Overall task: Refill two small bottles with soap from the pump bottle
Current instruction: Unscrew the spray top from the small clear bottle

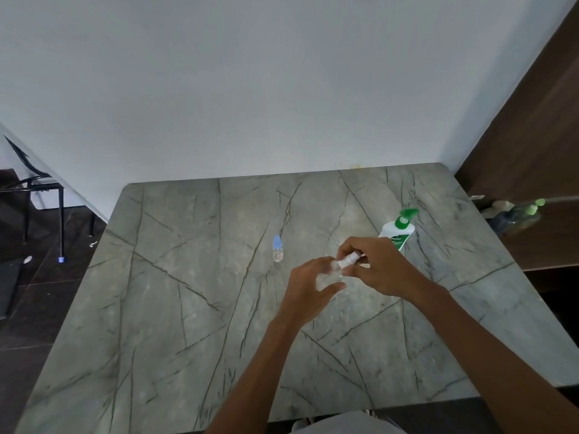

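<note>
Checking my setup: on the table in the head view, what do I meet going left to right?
Blue-capped bottle → clear bottle → pump bottle.

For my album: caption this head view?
Left hand holds a small clear bottle, right hand grips its white cap; pump bottle nearby.

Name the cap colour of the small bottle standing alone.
Light blue cap on the small clear bottle, head view.
</note>
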